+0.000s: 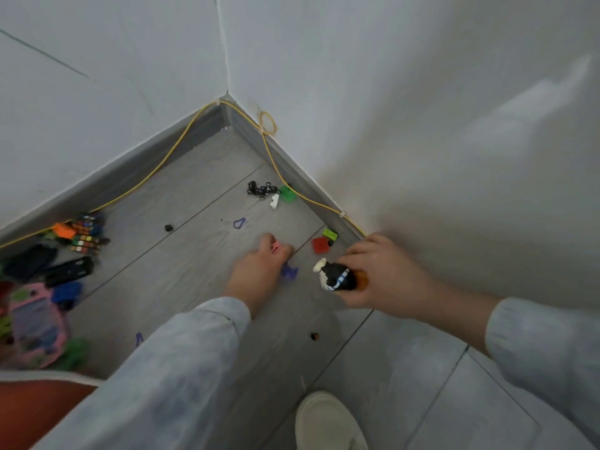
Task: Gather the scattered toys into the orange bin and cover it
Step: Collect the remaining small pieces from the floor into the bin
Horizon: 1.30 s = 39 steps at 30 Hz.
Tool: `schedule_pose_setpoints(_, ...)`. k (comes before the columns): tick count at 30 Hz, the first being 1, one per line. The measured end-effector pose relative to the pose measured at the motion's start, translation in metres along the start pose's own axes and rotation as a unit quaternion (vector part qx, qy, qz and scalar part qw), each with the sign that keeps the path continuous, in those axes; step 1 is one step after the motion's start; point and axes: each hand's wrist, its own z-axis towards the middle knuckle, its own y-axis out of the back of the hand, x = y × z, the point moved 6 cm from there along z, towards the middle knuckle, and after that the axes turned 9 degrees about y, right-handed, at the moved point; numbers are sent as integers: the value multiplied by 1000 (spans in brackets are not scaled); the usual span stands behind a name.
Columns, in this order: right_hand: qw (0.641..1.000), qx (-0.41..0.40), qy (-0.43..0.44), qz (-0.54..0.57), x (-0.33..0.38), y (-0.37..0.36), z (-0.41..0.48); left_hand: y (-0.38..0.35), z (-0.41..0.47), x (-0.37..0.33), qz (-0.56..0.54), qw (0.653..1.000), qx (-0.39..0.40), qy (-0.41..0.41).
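Note:
My right hand [383,274] grips a small black-and-white toy figure [336,277] with a striped blue band, held just above the floor. My left hand [259,274] reaches down to the floor with a small pink piece [276,249] between its fingers, right beside a purple toy [289,272]. A red brick [319,245] and a green brick [330,234] lie by the skirting. Farther off sit a black toy car [261,189], a white piece [275,201] and a green piece [288,193]. The orange bin [39,407] shows at the bottom left edge.
A heap of toys lies at the left: cube puzzles [86,235], a black car [69,271], a pink toy [34,323]. A yellow cable [162,164] runs along the skirting into the corner. Blue clips [239,223] and small black bits dot the floor. My white shoe [328,420] stands below.

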Motion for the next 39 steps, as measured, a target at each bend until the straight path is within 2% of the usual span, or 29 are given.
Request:
schedule_pose_setpoints(2, 1000, 0, -20, -13, 5, 3, 3, 6, -10, 14, -51, 998, 26, 19)
schedule_pose_setpoints(5, 999, -1, -35, -25, 17, 9, 5, 16, -26, 23, -43, 999, -9, -7)
schedule_pose_setpoints(8, 998, -12, -41, -34, 39, 17, 7, 31, -42, 43, -117, 990, -7, 72)
schedule_pose_setpoints(12, 997, -28, -59, -32, 66, 32, 12, 78, -77, 56, -169, 977, -59, 118)
schedule_pose_setpoints(15, 998, -31, -45, -37, 107, 48, 25, 123, -113, 68, -166, 974, -108, 109)
schedule_pose_setpoints(22, 983, -55, 131, -116, 248, 68, 55, 205, -216, 132, -163, 963, -195, 93)
schedule_pose_setpoints(29, 945, -32, 278, -169, 370, 76, 56, 241, -313, 204, -196, 926, -257, 196)
schedule_pose_setpoints(33, 940, 16, 310, -143, 428, 72, 66, 237, -346, 228, -207, 920, -228, 242)
schedule_pose_setpoints(36, 935, 37, 331, -118, 466, 62, 68, 216, -370, 244, -219, 927, -170, 252)
schedule_pose_setpoints(39, 927, 89, 349, -105, 484, 38, 61, 197, -394, 249, -255, 920, -111, 278)
